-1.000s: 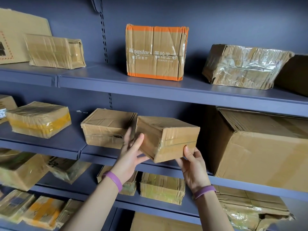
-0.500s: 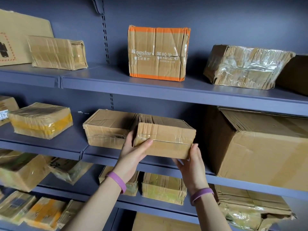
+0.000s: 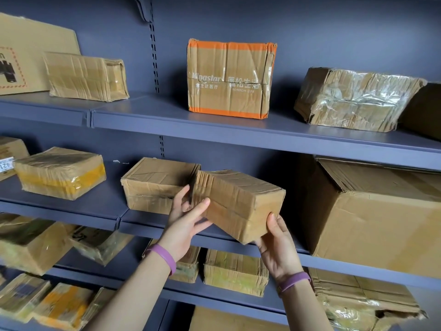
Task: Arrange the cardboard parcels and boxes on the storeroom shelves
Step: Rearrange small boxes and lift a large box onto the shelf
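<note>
Holding the parcel (image 3: 241, 204) in both hands, I have my left hand (image 3: 185, 226) clasped on the end nearest the flat box (image 3: 155, 185), fingers up that end and thumb across the front face. My right hand (image 3: 278, 247) grips the corner farthest from that box from below, thumb pressed on the front.

The parcel sits just right of the flat box, its far end touching or nearly touching it. Its near corner tips down, out past the lip of the middle shelf (image 3: 109, 201). Its long axis runs away from the flat box, slanting out toward me. I judge the coming move turns on swinging that outer corner back in: the right hand is placed to push, the left to pivot.

Farther right of the flat box stands the big carton (image 3: 372, 211), leaving a gap for the parcel.

Half a second ago the parcel lay level and square beside the flat box. Now it is skewed and tilted, and my right hand sits lower.
</note>
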A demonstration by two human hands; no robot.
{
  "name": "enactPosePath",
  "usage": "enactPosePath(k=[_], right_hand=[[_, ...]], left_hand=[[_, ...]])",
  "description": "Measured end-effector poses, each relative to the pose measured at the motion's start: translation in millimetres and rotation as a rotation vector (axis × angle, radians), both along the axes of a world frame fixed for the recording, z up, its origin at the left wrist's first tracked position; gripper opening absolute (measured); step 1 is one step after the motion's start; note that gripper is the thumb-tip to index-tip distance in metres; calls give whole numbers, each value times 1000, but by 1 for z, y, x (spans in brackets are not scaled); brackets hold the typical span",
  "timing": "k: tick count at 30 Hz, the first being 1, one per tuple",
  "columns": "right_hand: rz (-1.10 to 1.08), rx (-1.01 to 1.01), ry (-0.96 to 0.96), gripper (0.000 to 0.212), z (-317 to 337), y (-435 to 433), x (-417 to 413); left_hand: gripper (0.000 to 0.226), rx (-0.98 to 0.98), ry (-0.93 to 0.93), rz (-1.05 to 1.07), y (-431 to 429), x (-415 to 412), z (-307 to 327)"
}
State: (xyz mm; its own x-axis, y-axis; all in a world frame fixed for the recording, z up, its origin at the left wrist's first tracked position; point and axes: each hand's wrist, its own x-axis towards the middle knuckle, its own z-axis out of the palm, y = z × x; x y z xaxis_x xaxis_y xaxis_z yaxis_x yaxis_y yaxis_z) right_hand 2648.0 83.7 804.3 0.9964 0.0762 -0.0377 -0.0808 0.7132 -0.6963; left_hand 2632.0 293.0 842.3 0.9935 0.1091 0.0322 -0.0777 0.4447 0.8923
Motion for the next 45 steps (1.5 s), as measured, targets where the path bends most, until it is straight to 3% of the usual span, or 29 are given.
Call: enactPosePath(k=[4,6,12,19,21,23,30,33,36,38,40,42,45], right_hand=[[-30,-29,-67,30,-3,5,2],[-53,-71,-97,41,-2,7,2],[-96,-215,-157,74,1,12,0],[-112,-350,-92,57,6,5,-3],[-128,-330,-70,80,7,3,0],[-144,-306,-31,94,5,1,4],[-147,-283,-98,79,2,-7,10],[-227,-324,-115,77,2,-9,11],[-268,-342,-131,63,1,-10,11],[-276,-335,-146,54,0,-10,10],[-275,-357,-164,29,0,-9,8],[-272,-395,-179,13,1,-8,7],[-282,-448,-205,26,0,-8,7]], left_hand=[[66,155,-78,-89,-6,-6,4],[65,201,-77,-144,-12,-12,6],[102,283,-59,-202,-23,-9,4],[71,38,20,-187,-7,-2,3],[59,15,58,-206,-3,-4,3],[63,-8,75,-204,-2,-5,1],[53,-59,131,-246,-6,-3,9],[45,-58,119,-67,-5,6,10],[37,74,92,68,-2,13,14],[56,138,135,63,0,13,18],[87,212,194,26,1,13,23],[103,288,230,-28,1,13,27],[79,391,258,-93,-1,10,32]])
